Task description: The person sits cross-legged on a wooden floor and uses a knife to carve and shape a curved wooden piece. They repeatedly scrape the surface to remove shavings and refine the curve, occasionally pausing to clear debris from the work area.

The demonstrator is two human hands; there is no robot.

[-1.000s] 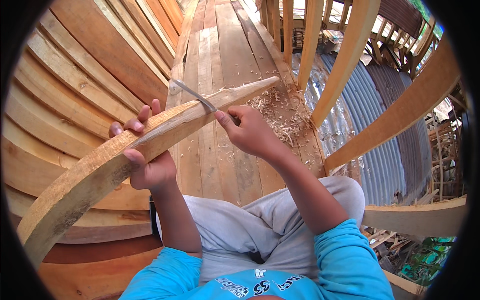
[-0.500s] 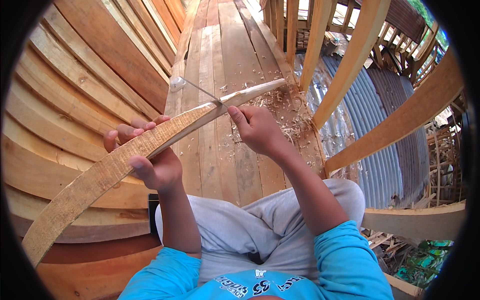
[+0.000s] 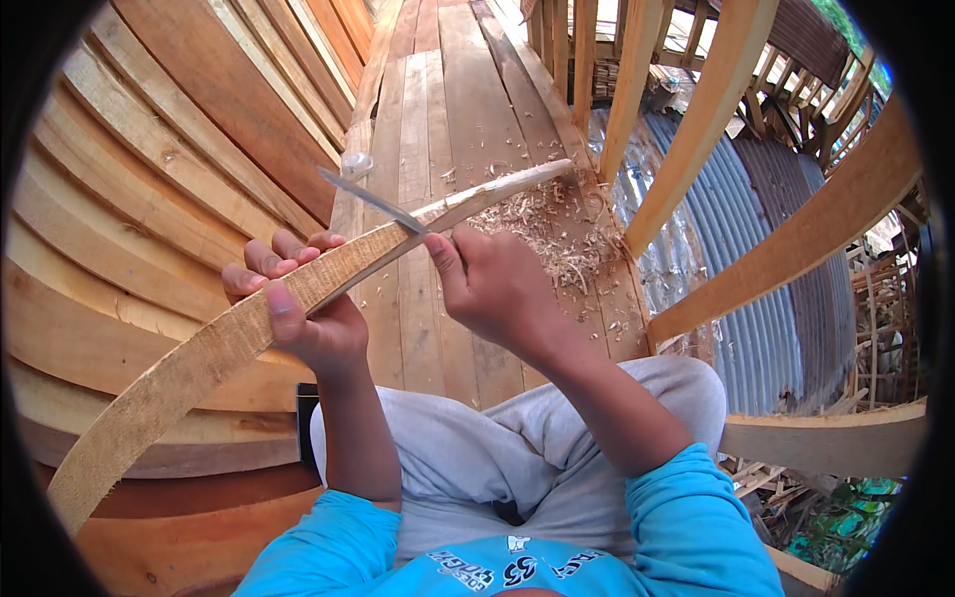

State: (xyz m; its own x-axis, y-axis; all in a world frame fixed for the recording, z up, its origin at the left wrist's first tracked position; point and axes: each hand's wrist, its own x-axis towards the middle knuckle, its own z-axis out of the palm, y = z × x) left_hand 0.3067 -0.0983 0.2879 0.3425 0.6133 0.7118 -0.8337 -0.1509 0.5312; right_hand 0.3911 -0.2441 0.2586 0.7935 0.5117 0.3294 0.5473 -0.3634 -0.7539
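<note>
A long wooden strip (image 3: 199, 358) runs slanting from the lower left up to the right, its far end pale and whittled. My left hand (image 3: 308, 308) grips it around its middle, thumb on the near side and fingers over the far edge. In my right hand (image 3: 497, 289) is a knife (image 3: 373, 199), its handle hidden inside the closed fist. The blade lies across the strip, touching it just beyond my left hand, its tip pointing to the far left.
Curled shavings (image 3: 567, 239) litter the plank floor (image 3: 418, 328). A small clear plastic object (image 3: 355, 164) lies by the left board wall (image 3: 169, 269). On the right stand wooden posts (image 3: 686, 129), with corrugated metal sheets (image 3: 741, 269) beyond and below them.
My right hand and the knife have moved nearer along the strip, toward my left hand. The blade has turned so that more of its flat shows.
</note>
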